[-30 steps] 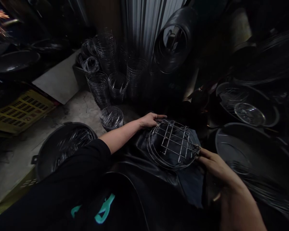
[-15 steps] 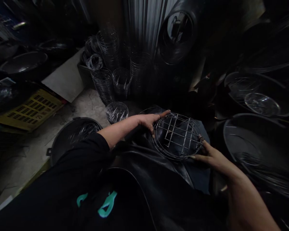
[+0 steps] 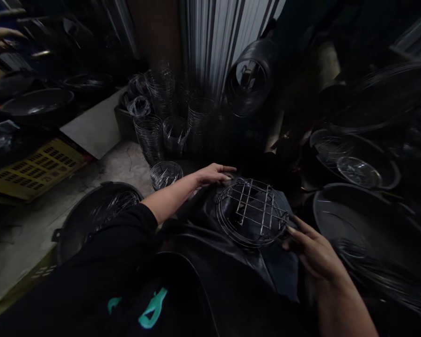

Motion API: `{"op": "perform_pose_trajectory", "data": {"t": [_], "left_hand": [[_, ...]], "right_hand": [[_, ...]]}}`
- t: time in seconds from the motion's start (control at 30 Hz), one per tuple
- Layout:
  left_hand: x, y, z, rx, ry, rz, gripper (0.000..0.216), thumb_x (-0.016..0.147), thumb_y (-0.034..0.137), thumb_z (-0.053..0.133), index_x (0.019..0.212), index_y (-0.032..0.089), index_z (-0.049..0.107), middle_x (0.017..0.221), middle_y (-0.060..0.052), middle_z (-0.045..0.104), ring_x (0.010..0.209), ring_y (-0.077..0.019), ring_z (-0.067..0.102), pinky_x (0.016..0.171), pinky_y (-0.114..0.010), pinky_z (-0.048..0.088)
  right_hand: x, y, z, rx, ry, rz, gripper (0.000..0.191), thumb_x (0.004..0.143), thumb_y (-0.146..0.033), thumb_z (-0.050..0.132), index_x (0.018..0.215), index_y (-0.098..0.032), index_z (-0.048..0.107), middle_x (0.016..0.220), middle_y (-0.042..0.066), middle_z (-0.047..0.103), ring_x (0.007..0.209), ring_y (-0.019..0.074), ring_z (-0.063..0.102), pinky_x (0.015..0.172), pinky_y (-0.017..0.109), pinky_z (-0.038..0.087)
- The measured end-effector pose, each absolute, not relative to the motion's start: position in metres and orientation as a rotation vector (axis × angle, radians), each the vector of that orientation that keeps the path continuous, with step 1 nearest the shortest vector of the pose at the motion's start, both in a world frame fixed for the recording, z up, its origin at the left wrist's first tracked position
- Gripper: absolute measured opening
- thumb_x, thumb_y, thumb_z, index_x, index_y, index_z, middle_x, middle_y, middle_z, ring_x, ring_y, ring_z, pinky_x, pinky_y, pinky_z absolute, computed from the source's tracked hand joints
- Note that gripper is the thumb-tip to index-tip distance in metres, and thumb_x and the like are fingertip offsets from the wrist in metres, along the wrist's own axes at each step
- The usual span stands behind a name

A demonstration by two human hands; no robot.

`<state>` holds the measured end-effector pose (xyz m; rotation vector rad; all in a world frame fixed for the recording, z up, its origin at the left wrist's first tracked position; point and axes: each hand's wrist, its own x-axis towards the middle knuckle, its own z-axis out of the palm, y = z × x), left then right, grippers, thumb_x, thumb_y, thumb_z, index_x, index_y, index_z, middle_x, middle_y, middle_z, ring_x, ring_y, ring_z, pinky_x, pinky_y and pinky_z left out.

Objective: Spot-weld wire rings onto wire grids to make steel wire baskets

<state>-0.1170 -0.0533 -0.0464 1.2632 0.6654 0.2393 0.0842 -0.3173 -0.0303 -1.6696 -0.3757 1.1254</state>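
Note:
A round wire rack (image 3: 247, 201), with crossed bars welded inside several rings, lies over my lap on dark cloth. My right hand (image 3: 312, 245) pinches its right rim between thumb and fingers. Just off the rack's far left edge is my left hand (image 3: 214, 174), fingers stretched out and holding nothing that I can see. A small wire basket (image 3: 166, 174) with short metal pieces in it stands on the floor beyond my left forearm.
Stacks of wire rings (image 3: 149, 138) and a wire coil (image 3: 247, 82) stand ahead. Dark basins (image 3: 358, 192) with wire parts sit at right. Another basin (image 3: 73, 215) and a yellow crate (image 3: 38, 168) are at left. Another person's hand (image 3: 3, 35) shows at upper left.
My left hand has come off the rack's left rim and moved slightly away. My right hand has closed in on the right rim. The camera view has shifted a little.

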Motion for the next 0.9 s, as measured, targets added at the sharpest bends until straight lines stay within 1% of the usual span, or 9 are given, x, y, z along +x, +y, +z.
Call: {"op": "perform_pose_trajectory", "data": {"t": [0.1,0.23,0.33,0.4,0.47,0.57,0.63,0.77,0.9], "left_hand": [[-0.103,-0.061,-0.044,1.25,0.67,0.28,0.061,0.065,0.001,0.065,0.125,0.013,0.059,0.099,-0.008,0.07,0.062,-0.0054,0.059,0.058,-0.017,0.047],[-0.092,-0.07,-0.043,1.24,0.671,0.312,0.066,0.063,-0.004,0.064,0.127,0.013,0.057,0.099,-0.008,0.07,0.066,-0.0068,0.061,0.063,-0.019,0.049],[-0.089,-0.071,-0.044,1.253,0.654,0.305,0.067,0.061,-0.007,0.063,0.126,0.011,0.058,0.095,-0.008,0.071,0.067,-0.0073,0.062,0.065,-0.02,0.048],[-0.086,-0.07,-0.045,1.268,0.643,0.296,0.07,0.059,-0.011,0.059,0.126,0.01,0.058,0.092,-0.007,0.071,0.064,-0.0069,0.061,0.062,-0.019,0.047],[-0.084,-0.069,-0.044,1.279,0.63,0.299,0.072,0.058,-0.013,0.055,0.127,0.01,0.056,0.091,-0.006,0.071,0.063,-0.0061,0.06,0.059,-0.017,0.044],[-0.081,-0.067,-0.044,1.286,0.6,0.309,0.077,0.058,-0.013,0.054,0.13,0.013,0.054,0.092,-0.005,0.071,0.061,-0.0044,0.058,0.056,-0.016,0.041],[-0.081,-0.067,-0.045,1.272,0.576,0.292,0.08,0.058,-0.013,0.054,0.133,0.014,0.051,0.094,-0.005,0.072,0.062,-0.0045,0.059,0.056,-0.016,0.04],[-0.083,-0.067,-0.05,1.237,0.555,0.242,0.083,0.057,-0.013,0.054,0.135,0.014,0.048,0.101,-0.009,0.072,0.065,-0.0063,0.061,0.057,-0.016,0.041],[-0.088,-0.066,-0.052,1.171,0.538,0.236,0.082,0.058,-0.012,0.055,0.135,0.017,0.049,0.109,-0.011,0.07,0.064,-0.0062,0.062,0.056,-0.017,0.042]], "right_hand": [[0.077,-0.312,-0.024,-1.64,-0.309,1.084,0.099,0.049,-0.031,0.083,0.137,-0.009,0.044,0.056,-0.002,0.063,0.046,0.0143,0.057,0.05,0.025,0.046],[0.073,-0.313,-0.016,-1.663,-0.214,1.047,0.098,0.048,-0.029,0.08,0.136,-0.007,0.044,0.057,0.001,0.065,0.044,0.0176,0.058,0.043,0.025,0.043],[0.067,-0.316,-0.009,-1.677,-0.226,1.052,0.1,0.045,-0.028,0.083,0.135,-0.008,0.046,0.062,0.002,0.067,0.042,0.0164,0.058,0.042,0.024,0.043],[0.062,-0.316,-0.007,-1.659,-0.254,1.087,0.102,0.042,-0.026,0.085,0.134,-0.009,0.047,0.063,0.001,0.067,0.042,0.0148,0.057,0.042,0.023,0.043],[0.058,-0.313,-0.006,-1.629,-0.257,1.078,0.099,0.042,-0.025,0.086,0.132,-0.01,0.049,0.063,-0.001,0.066,0.041,0.0133,0.056,0.042,0.022,0.043],[0.056,-0.308,-0.007,-1.615,-0.233,1.017,0.095,0.042,-0.024,0.083,0.131,-0.009,0.051,0.056,-0.002,0.062,0.04,0.0131,0.054,0.042,0.023,0.044],[0.058,-0.306,-0.008,-1.622,-0.212,1.013,0.096,0.042,-0.022,0.082,0.132,-0.007,0.05,0.054,-0.002,0.061,0.04,0.0136,0.054,0.041,0.024,0.044],[0.062,-0.305,-0.011,-1.668,-0.201,1.026,0.101,0.041,-0.022,0.08,0.135,-0.005,0.047,0.057,-0.001,0.063,0.038,0.0147,0.055,0.04,0.025,0.044],[0.063,-0.307,-0.013,-1.692,-0.251,1.013,0.101,0.042,-0.025,0.081,0.135,-0.006,0.048,0.057,-0.001,0.063,0.038,0.014,0.054,0.04,0.023,0.042]]}}
